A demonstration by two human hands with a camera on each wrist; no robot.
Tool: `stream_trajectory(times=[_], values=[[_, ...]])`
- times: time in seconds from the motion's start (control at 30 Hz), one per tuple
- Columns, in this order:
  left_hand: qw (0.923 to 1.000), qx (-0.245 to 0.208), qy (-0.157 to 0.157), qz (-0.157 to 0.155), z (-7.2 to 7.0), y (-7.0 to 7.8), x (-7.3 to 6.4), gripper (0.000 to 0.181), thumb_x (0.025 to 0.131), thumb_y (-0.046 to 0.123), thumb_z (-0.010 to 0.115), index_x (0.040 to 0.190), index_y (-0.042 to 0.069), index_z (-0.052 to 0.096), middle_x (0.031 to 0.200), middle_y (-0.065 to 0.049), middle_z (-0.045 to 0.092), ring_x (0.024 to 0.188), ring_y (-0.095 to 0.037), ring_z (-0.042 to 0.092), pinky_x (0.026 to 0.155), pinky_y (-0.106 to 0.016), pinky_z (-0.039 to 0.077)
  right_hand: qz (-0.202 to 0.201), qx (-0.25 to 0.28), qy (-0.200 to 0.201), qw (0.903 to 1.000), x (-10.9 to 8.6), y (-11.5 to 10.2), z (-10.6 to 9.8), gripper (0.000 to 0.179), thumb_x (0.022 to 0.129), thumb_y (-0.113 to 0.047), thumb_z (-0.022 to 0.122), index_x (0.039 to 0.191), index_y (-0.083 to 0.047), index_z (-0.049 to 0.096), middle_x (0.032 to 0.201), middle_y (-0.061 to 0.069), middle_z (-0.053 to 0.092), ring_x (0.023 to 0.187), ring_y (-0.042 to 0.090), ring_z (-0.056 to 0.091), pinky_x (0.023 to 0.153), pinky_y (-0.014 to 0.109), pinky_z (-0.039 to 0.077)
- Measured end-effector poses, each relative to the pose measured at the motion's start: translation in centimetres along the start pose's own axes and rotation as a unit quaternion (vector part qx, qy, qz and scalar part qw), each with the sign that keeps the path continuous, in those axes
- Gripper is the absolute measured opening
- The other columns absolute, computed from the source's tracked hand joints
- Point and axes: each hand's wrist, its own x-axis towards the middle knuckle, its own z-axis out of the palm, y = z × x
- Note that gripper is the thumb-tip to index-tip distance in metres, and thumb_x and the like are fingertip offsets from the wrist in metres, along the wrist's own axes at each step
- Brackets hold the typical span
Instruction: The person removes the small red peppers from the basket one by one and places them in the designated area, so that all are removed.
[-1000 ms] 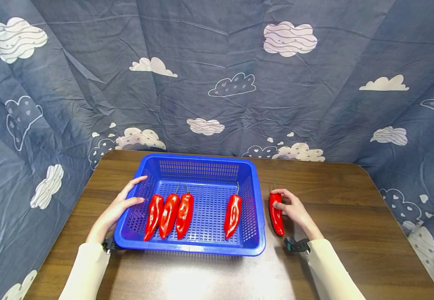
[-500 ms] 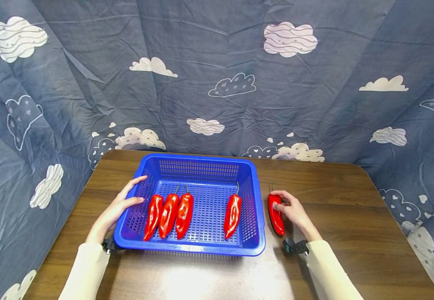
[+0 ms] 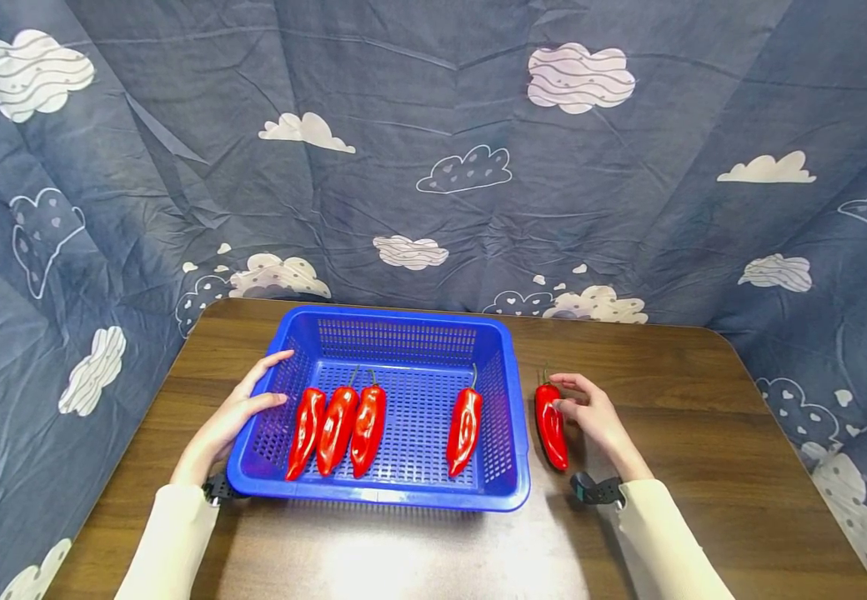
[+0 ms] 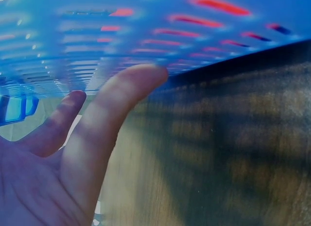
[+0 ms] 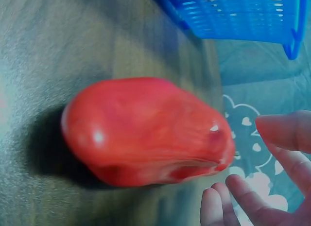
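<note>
A blue plastic basket (image 3: 377,498) stands on the table with several long red peppers inside. Three of them, including the middle pepper (image 3: 338,432), lie together on the left, and a single pepper (image 3: 465,433) lies on the right. My left hand (image 3: 234,417) rests against the basket's left side with fingers extended; in the left wrist view its thumb (image 4: 129,87) touches the slotted wall. Outside the basket, another red pepper (image 3: 551,429) lies on the table, stem away from me. Just right of it is my right hand (image 3: 593,417), its fingers spread and, in the right wrist view, apart from the pepper (image 5: 146,131).
The brown wooden table (image 3: 704,450) extends to the right of the loose pepper. A dark blue cloth (image 3: 433,208) with white clouds hangs behind the table and along both sides. Each wrist wears a black strap, such as the right strap (image 3: 596,490).
The right hand lets go of the loose pepper and draws slightly to the right, fingers opening. That pepper's stem end has shifted slightly left. The left hand and basket stay put.
</note>
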Motion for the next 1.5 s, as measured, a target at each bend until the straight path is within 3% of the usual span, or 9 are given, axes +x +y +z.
stream_trajectory(times=[0.13, 0.33, 0.5, 0.73, 0.8, 0.93, 1.07, 1.27, 1.5], values=[[1.0000, 0.000, 0.000, -0.004, 0.0, 0.0, 0.0, 0.063, 0.095, 0.004, 0.048, 0.150, 0.023, 0.024, 0.146, -0.027, 0.021, 0.115, -0.040, 0.046, 0.084, -0.049, 0.050, 0.000, -0.013, 0.005, 0.9999, 0.0, -0.6, -0.1, 0.037, 0.090, 0.003, 0.053, 0.127, 0.009, 0.050, 0.129, 0.034, 0.045, 0.100, 0.040, 0.059, 0.078, 0.041, 0.053], [1.0000, -0.001, 0.002, -0.006, 0.1, 0.0, 0.0, 0.063, 0.095, 0.004, 0.048, 0.150, 0.022, 0.024, 0.147, -0.026, 0.020, 0.118, -0.041, 0.043, 0.085, -0.047, 0.049, -0.003, -0.014, 0.019, 0.9997, 0.0, -1.7, -0.1, 0.038, 0.091, 0.002, 0.052, 0.129, 0.008, 0.050, 0.130, 0.032, 0.046, 0.102, 0.039, 0.059, 0.079, 0.029, 0.051], [1.0000, -0.003, 0.004, -0.005, 0.1, 0.0, 0.0, 0.063, 0.095, 0.003, 0.048, 0.150, 0.022, 0.024, 0.147, -0.025, 0.020, 0.118, -0.040, 0.043, 0.086, -0.047, 0.049, -0.006, 0.011, 0.021, 0.9997, 0.0, -3.1, 0.2, 0.040, 0.092, 0.000, 0.052, 0.131, 0.005, 0.049, 0.130, 0.028, 0.048, 0.101, 0.034, 0.059, 0.084, 0.038, 0.052], [1.0000, -0.001, 0.005, -0.007, 0.1, 0.1, 0.0, 0.063, 0.095, 0.004, 0.048, 0.150, 0.022, 0.024, 0.148, -0.025, 0.021, 0.116, -0.042, 0.044, 0.084, -0.049, 0.049, -0.032, 0.051, 0.011, 0.9981, -0.4, -6.2, 1.0, 0.040, 0.091, 0.003, 0.054, 0.131, 0.006, 0.049, 0.128, 0.024, 0.050, 0.086, 0.006, 0.060, 0.083, 0.031, 0.052], [1.0000, -0.001, 0.005, -0.007, 0.1, 0.1, 0.0, 0.063, 0.095, 0.004, 0.048, 0.150, 0.023, 0.024, 0.147, -0.025, 0.021, 0.115, -0.041, 0.045, 0.084, -0.049, 0.049, -0.036, 0.057, 0.005, 0.9977, -0.5, -7.0, 1.3, 0.040, 0.091, 0.003, 0.054, 0.130, 0.006, 0.049, 0.129, 0.024, 0.050, 0.087, 0.004, 0.059, 0.083, 0.030, 0.051], [0.9999, -0.005, 0.005, -0.008, 0.1, 0.0, 0.0, 0.063, 0.095, 0.004, 0.048, 0.150, 0.023, 0.024, 0.147, -0.026, 0.021, 0.114, -0.040, 0.046, 0.083, -0.049, 0.050, -0.042, 0.062, -0.008, 0.9972, -0.7, -8.2, 1.9, 0.039, 0.092, 0.001, 0.054, 0.130, 0.006, 0.049, 0.130, 0.024, 0.050, 0.091, 0.008, 0.060, 0.083, 0.029, 0.051], [0.9999, -0.008, 0.005, -0.011, 0.1, 0.0, 0.0, 0.063, 0.095, 0.004, 0.048, 0.150, 0.023, 0.024, 0.148, -0.025, 0.019, 0.116, -0.042, 0.044, 0.084, -0.050, 0.049, -0.050, 0.060, -0.021, 0.9967, -0.8, -9.1, 2.5, 0.039, 0.092, -0.001, 0.054, 0.130, 0.005, 0.049, 0.129, 0.025, 0.051, 0.097, 0.021, 0.062, 0.083, 0.030, 0.051], [0.9999, -0.008, 0.005, -0.009, 0.1, 0.0, 0.0, 0.063, 0.095, 0.004, 0.047, 0.150, 0.023, 0.024, 0.148, -0.025, 0.018, 0.118, -0.044, 0.041, 0.086, -0.050, 0.048, -0.068, 0.074, -0.040, 0.9941, -0.7, -10.1, 3.7, 0.038, 0.092, 0.000, 0.055, 0.129, 0.007, 0.049, 0.130, 0.028, 0.049, 0.107, 0.041, 0.056, 0.087, 0.049, 0.049], [0.9999, -0.011, 0.003, -0.004, 0.2, 0.0, 0.0, 0.063, 0.095, 0.003, 0.047, 0.150, 0.020, 0.022, 0.149, -0.024, 0.018, 0.118, -0.044, 0.041, 0.085, -0.050, 0.049, -0.068, 0.080, -0.058, 0.9927, -0.5, -10.6, 5.2, 0.037, 0.092, 0.000, 0.056, 0.128, 0.004, 0.052, 0.130, 0.028, 0.049, 0.106, 0.044, 0.055, 0.087, 0.050, 0.049]])
